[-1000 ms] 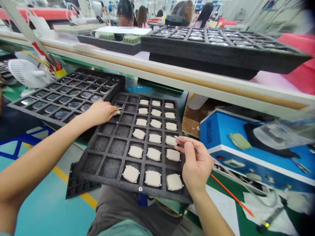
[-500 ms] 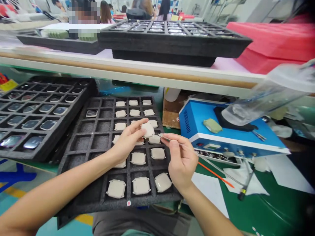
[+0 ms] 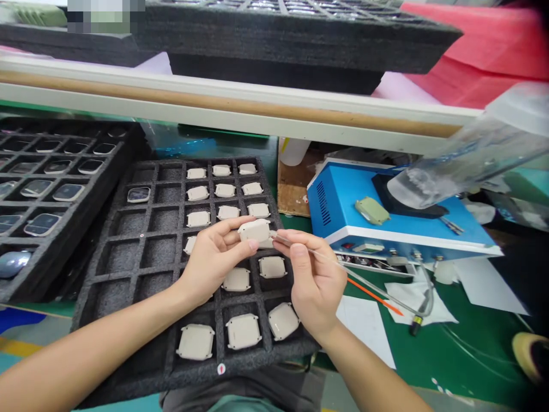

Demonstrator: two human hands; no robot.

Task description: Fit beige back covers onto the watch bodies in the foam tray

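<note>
Between the thumb and fingers of my left hand (image 3: 218, 254) is a beige watch case (image 3: 255, 230), its side edge turned toward me. My right hand (image 3: 317, 277) pinches a thin tool trailing a clear tube (image 3: 328, 260). The tool's tip is at the right edge of the held case; whether it touches cannot be told. Both hands are over a black foam tray (image 3: 160, 222), where several similar beige cases (image 3: 243, 331) lie in the right-hand columns. One dark-faced watch piece (image 3: 139, 194) sits in a left-hand compartment.
To the left stand stacked trays of dark-screened pieces (image 3: 68, 191). A blue machine (image 3: 332, 200) on the right carries a greenish case (image 3: 372, 210) and a large clear cylinder (image 3: 454, 160). An orange stick (image 3: 375, 296) and papers (image 3: 366, 329) lie below it. A shelf edge (image 3: 240, 106) crosses ahead.
The watch case in my left hand has turned from facing up to showing its side edge. My right hand keeps the tool's tip near it. The whole view has tilted downward.
</note>
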